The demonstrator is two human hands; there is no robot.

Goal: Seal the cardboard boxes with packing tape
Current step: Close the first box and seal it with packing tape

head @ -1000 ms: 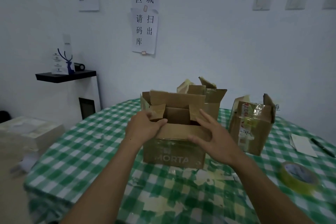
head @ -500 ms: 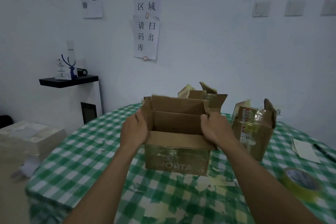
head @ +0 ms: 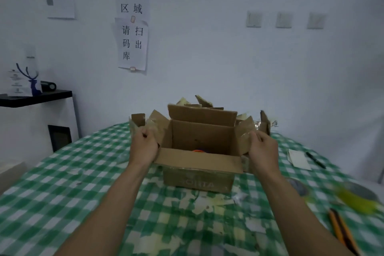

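while the open cardboard box (head: 199,180) stands in the middle of the table (head: 62,183) with the green checked cloth, both hands are at its sides. the left hand (head: 143,147) has its fingers curled around the left side flap (head: 160,123), which is spread outward. the right hand (head: 264,147) grasps the right side flap (head: 243,134) in the same manner. the back flap stands up and the front flap leans toward the person. a small orange thing (head: 199,150) shows inside. the roll of packing tape (head: 357,197), blurred, lies on the table at the right, well apart from the box. a paper note (head: 299,159) and a pen (head: 315,160) lie further back.
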